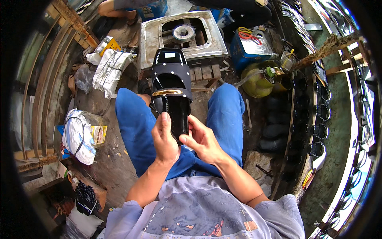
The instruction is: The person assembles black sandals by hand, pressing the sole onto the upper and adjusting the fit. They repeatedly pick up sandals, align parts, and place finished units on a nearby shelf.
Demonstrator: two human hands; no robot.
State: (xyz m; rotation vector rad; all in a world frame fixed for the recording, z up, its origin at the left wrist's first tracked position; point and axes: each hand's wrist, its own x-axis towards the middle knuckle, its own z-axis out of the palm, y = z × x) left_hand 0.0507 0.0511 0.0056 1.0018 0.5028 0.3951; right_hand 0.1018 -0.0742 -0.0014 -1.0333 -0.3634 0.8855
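Between my two hands is a black slide sandal (180, 113), held lengthwise above my lap with its square toe pointing away from me. Two dark straps cross it; small pale studs dot them, and a gold bar (167, 92) sits on the nearer one. A small white sticker lies on the insole near the toe. My left hand (165, 137) is closed on the left edge near the heel, thumb on top. On the opposite edge, my right hand (202, 139) grips the heel with thumb and fingers.
Ahead stands a metal-topped stove (149, 42) with a round burner. Right of it are a blue box (242, 51) with red and yellow cords and a green gas cylinder (256, 81). White bundles (109, 71) lie left. Dark footwear lines the right-hand racks. Another person's limbs show beyond.
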